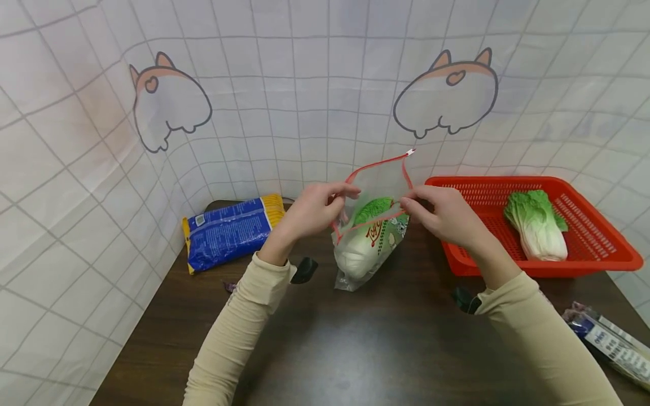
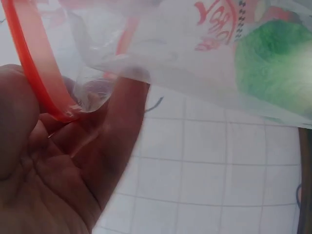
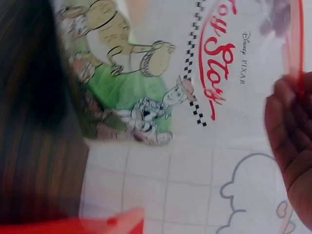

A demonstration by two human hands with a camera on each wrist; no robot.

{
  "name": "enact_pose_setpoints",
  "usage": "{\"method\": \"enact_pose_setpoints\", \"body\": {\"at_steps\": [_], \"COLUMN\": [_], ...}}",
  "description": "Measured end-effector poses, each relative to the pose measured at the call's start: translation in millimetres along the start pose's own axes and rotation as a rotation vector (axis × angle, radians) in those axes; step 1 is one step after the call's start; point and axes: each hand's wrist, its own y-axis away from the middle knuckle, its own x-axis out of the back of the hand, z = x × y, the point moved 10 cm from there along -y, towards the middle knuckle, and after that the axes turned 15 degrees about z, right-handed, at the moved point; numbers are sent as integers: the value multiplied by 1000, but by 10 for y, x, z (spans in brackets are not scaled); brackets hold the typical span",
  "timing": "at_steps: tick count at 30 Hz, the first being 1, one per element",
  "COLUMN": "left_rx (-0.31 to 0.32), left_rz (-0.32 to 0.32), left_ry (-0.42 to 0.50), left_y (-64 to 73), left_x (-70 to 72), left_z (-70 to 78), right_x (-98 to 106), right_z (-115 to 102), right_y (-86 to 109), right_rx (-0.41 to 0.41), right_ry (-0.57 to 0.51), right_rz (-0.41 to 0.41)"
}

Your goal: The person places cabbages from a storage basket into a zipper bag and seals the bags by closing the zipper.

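Note:
A clear zip bag (image 1: 381, 176) with a red zip edge stands with its mouth spread wide, near the middle of the table. Inside it lies a napa cabbage (image 1: 354, 262), its green leaves toward the mouth, partly behind the bag's printed side. The left hand (image 1: 317, 210) pinches the red-edged rim on the left, with the thumb on one side and fingers on the other in the left wrist view. At the right side of the mouth, the right hand (image 1: 447, 217) pinches the rim. The right wrist view shows the bag's cartoon print (image 3: 146, 92) close up.
At the right, a red plastic basket (image 1: 490, 182) holds another napa cabbage (image 1: 540, 231). A blue and yellow package (image 1: 228, 231) lies at the back left. A labelled plastic packet (image 1: 611, 344) sits at the right edge. Behind the table (image 1: 350, 344) hangs a gridded cloth.

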Motion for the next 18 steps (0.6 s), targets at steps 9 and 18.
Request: {"method": "enact_pose_setpoints", "body": {"at_steps": [9, 18], "left_rx": [73, -221], "left_rz": [76, 494], "left_ry": [-122, -411], "left_y": [-3, 49], "left_x": [216, 426], "left_z": [67, 408], "right_x": [156, 214], "right_z": [-164, -448], "right_y": [-54, 10], "right_rx": [-131, 27], "right_ry": [-290, -233], "right_rz": [149, 318]}}
